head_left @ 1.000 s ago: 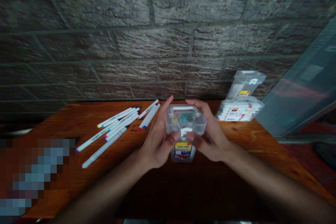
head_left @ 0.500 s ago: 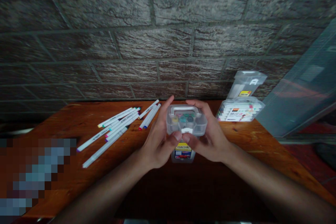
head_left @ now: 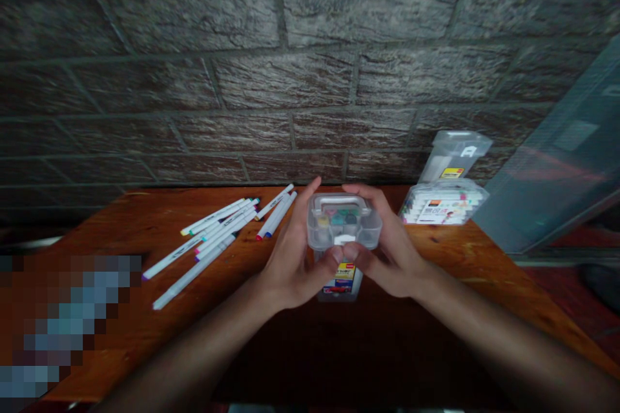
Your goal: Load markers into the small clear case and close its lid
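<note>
A clear plastic marker case (head_left: 317,235) stands upright before me, with coloured caps showing through its lid and a yellow label on its front. My left hand (head_left: 295,264) wraps its left side, index finger stretched up past the lid. On the other side my right hand (head_left: 392,258) curls around the case. Both thumbs meet at the white latch (head_left: 345,241) on the front edge. Left of the case, several white markers (head_left: 225,229) with coloured ends lie loosely on the wooden table (head_left: 121,226).
At the back right stands a clear case packed with markers (head_left: 443,203), and a taller clear case (head_left: 455,155) is behind it. A brick wall (head_left: 314,77) rises along the table's back edge. A bluish translucent panel (head_left: 557,155) leans at the right. A pixelated patch covers the lower left.
Both thumbs have shifted slightly to the right and now press together by the latch. The case and the loose markers look nearly the same.
</note>
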`<act>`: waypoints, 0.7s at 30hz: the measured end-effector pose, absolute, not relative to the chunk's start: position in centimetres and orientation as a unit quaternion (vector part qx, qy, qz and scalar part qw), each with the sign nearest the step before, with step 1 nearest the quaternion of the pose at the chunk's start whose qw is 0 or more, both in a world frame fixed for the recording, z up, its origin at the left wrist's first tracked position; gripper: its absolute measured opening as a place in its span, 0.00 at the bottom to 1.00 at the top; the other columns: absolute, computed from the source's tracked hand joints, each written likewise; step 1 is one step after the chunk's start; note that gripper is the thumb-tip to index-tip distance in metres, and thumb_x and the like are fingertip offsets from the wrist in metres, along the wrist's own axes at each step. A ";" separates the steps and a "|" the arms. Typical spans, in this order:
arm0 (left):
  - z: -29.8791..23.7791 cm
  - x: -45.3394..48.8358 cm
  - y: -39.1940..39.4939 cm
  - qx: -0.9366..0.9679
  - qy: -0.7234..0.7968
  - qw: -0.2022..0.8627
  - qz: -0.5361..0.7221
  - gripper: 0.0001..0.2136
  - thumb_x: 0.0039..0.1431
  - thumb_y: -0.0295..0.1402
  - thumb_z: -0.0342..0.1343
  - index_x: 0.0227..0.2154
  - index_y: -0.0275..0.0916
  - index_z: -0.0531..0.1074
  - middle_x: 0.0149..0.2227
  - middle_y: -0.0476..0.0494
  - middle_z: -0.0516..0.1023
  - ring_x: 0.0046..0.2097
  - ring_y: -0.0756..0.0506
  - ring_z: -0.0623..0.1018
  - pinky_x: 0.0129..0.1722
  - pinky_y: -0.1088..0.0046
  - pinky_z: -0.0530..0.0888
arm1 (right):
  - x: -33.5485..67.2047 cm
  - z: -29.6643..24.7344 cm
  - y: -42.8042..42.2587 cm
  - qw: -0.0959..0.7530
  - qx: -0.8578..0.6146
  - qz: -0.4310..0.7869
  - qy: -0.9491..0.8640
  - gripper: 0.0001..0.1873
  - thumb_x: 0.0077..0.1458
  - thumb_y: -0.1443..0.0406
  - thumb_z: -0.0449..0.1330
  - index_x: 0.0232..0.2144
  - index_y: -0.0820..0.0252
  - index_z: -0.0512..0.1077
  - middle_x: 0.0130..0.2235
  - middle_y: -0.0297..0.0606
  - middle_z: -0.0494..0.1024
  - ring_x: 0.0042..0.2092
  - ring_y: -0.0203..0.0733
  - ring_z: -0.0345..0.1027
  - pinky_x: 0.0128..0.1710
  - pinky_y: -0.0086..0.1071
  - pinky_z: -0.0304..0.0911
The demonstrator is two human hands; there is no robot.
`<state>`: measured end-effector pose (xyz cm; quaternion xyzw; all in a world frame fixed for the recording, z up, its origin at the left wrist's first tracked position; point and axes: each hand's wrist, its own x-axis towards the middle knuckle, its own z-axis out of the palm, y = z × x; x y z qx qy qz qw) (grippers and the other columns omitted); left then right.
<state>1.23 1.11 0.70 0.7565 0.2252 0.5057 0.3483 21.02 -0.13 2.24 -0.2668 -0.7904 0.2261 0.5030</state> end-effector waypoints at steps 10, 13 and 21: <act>1.3 2.5 -0.1 0.711 0.195 0.387 0.553 0.25 0.67 0.43 0.60 0.62 0.43 0.59 0.50 0.42 0.75 0.46 0.43 0.78 0.45 0.64 0.78 | 19.9 2.3 -1.2 0.552 -0.285 0.288 -0.729 0.26 0.61 0.60 0.66 0.58 0.51 0.64 0.43 0.36 0.75 0.38 0.44 0.71 0.37 0.38 0.68; 1.3 2.6 -0.3 0.702 0.193 0.393 0.562 0.25 0.67 0.44 0.60 0.60 0.42 0.60 0.49 0.42 0.75 0.44 0.44 0.77 0.43 0.66 0.78 | 19.6 2.4 -1.5 0.559 -0.280 0.298 -0.722 0.25 0.61 0.61 0.66 0.58 0.51 0.64 0.42 0.34 0.75 0.38 0.43 0.70 0.37 0.38 0.68; 2.0 2.8 -1.1 0.697 0.214 0.379 0.570 0.22 0.68 0.48 0.58 0.56 0.41 0.63 0.45 0.42 0.75 0.41 0.45 0.78 0.39 0.67 0.78 | 19.1 2.6 -2.3 0.580 -0.260 0.327 -0.700 0.24 0.61 0.64 0.65 0.57 0.51 0.65 0.45 0.35 0.77 0.39 0.42 0.72 0.38 0.36 0.69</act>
